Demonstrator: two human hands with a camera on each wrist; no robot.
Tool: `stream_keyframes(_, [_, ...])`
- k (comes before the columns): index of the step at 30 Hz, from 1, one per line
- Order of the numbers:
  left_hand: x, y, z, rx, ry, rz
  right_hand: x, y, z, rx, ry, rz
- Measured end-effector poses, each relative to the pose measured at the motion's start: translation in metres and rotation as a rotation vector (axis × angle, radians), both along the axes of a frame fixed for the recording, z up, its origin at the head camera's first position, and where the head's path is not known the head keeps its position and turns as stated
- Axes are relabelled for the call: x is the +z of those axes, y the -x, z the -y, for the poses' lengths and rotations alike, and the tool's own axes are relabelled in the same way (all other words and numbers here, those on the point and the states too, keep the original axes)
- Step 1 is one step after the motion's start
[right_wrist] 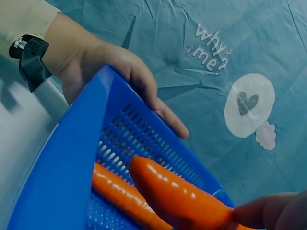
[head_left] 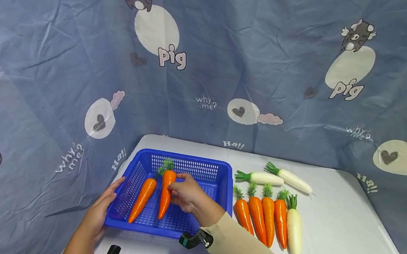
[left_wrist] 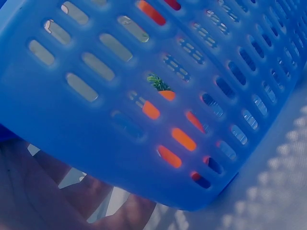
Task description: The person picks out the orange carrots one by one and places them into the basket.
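My right hand pinches an orange carrot with green leaves, thumb on one side and fingers on the other. This carrot, tip toward me, shows over the blue plastic basket. To its left in the basket lies another carrot. At the left side of the basket is my left hand, with extended fingers against the rim. In the right wrist view the left hand lies along the outside of the basket wall, and the held carrot overlaps the other one.
Right of the basket, several carrots lie side by side on the white table. Beside them is a white radish. Two more radishes lie behind. A blue printed cloth hangs around the table.
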State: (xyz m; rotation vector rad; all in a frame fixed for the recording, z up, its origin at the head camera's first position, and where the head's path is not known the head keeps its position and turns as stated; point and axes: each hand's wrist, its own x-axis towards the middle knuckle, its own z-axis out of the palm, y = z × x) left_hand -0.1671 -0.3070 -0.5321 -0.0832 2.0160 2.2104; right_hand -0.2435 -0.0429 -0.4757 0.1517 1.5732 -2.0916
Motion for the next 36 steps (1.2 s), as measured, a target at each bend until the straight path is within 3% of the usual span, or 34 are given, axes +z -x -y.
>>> stream_keyframes(36, [0.0031,0.0008,-0.0011,0.015,0.008,0.034,0.0033,-0.0032,0.0016,0.052,-0.019,0.013])
